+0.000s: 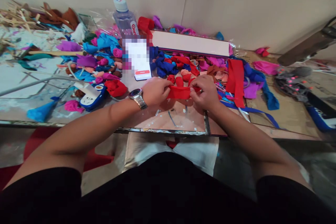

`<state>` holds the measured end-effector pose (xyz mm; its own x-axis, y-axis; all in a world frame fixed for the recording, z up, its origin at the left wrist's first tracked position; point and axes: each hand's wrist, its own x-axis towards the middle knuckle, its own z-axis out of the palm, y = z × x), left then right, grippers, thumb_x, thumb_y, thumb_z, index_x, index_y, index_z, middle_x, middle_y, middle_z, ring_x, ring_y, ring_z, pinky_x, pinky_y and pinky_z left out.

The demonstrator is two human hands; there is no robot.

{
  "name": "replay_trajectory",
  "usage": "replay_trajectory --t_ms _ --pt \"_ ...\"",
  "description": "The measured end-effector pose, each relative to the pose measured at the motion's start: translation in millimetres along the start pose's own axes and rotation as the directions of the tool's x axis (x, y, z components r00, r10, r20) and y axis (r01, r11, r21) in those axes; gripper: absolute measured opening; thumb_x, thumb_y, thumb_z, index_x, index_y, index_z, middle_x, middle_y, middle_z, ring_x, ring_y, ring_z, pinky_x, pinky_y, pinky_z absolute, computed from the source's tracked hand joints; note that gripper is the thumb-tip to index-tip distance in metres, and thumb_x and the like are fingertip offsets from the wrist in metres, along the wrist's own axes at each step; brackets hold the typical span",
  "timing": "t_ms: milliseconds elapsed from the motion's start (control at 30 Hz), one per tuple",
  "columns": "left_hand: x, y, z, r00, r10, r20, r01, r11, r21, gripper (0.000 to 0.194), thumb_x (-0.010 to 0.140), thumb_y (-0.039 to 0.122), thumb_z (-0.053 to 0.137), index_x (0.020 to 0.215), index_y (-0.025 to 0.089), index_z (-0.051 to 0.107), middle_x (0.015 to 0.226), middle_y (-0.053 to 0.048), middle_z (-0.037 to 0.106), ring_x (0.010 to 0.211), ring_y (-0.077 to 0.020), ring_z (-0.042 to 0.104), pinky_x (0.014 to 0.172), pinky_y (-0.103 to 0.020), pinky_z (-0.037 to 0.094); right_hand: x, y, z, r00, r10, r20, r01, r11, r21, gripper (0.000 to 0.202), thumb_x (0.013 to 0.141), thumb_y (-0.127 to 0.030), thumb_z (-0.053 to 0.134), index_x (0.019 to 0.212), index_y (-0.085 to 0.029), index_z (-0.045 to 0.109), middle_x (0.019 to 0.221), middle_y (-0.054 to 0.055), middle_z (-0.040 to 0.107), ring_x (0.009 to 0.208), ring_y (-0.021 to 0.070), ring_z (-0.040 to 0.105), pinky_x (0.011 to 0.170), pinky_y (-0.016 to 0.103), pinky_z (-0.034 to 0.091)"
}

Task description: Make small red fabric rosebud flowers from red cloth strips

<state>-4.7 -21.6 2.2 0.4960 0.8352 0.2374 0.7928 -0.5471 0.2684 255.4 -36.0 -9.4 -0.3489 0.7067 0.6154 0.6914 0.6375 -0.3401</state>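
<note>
A strip of red crepe paper (179, 93) stretches between my two hands, just above the near part of the table. My left hand (155, 92), with a metal watch on its wrist, pinches the strip's left end. At the other end, the fingers of my right hand (205, 92) are closed on the same strip. Right behind it lie small rolled red pieces (186, 75) among crumpled paper in several colours. A longer red strip (236, 82) hangs over the pile to the right of my right hand.
A phone (141, 66) leans against a clear bottle (125, 21) behind my left hand. Left stands a blue-and-white power socket (93, 97) with a plug and cable. A long pale box (190, 43) lies along the wall. The table's front edge (168, 131) runs before my body.
</note>
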Motion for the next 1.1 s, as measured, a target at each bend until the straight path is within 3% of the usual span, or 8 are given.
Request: replay_trajectory --t_ms 300,467,867,1100 --pt "-2.5 7.3 -1.7 0.995 0.100 -0.007 -0.100 0.986 -0.135 0.038 0.092 0.034 0.045 0.099 0.020 0.080 0.092 -0.009 0.081 0.083 -0.0260 0.073 0.075 -0.038 0.050 -0.2 -2.1 2.5 0.998 -0.059 0.027 0.058 0.997 0.045 0.007 0.089 -0.027 0.063 0.082 -0.027 0.063 0.084 0.004 0.075 0.092 0.0284 0.067 0.095 0.049 0.044" --pt "-1.5 5.5 -1.3 0.998 0.055 -0.010 -0.056 0.995 -0.087 0.030 0.088 0.028 0.048 0.092 0.020 0.076 0.085 -0.009 0.078 0.079 -0.0261 0.071 0.071 -0.039 0.046 0.0 0.4 1.7 0.999 -0.042 -0.013 0.042 0.999 0.028 0.006 0.088 -0.028 0.062 0.083 -0.026 0.063 0.085 0.005 0.075 0.091 0.0282 0.066 0.093 0.048 0.043" --pt "-0.6 4.9 -4.3 0.999 -0.049 -0.005 0.049 0.999 -0.019 0.033 0.088 0.032 0.051 0.096 0.021 0.081 0.087 -0.010 0.080 0.078 -0.0273 0.072 0.069 -0.038 0.043 -1.2 4.8 4.0 0.999 -0.008 -0.049 0.009 1.000 0.008 0.008 0.089 -0.031 0.062 0.083 -0.025 0.063 0.086 0.006 0.076 0.092 0.0281 0.067 0.091 0.048 0.044" --pt "-4.2 8.9 -3.9 0.992 0.124 0.030 -0.116 0.977 -0.181 0.039 0.097 0.044 0.050 0.100 0.019 0.080 0.085 -0.008 0.079 0.075 -0.0227 0.068 0.069 -0.035 0.041 -1.9 2.3 8.1 0.994 -0.102 0.049 0.098 0.992 0.080 0.006 0.092 -0.028 0.063 0.086 -0.026 0.063 0.087 0.003 0.076 0.091 0.0255 0.068 0.097 0.047 0.044"
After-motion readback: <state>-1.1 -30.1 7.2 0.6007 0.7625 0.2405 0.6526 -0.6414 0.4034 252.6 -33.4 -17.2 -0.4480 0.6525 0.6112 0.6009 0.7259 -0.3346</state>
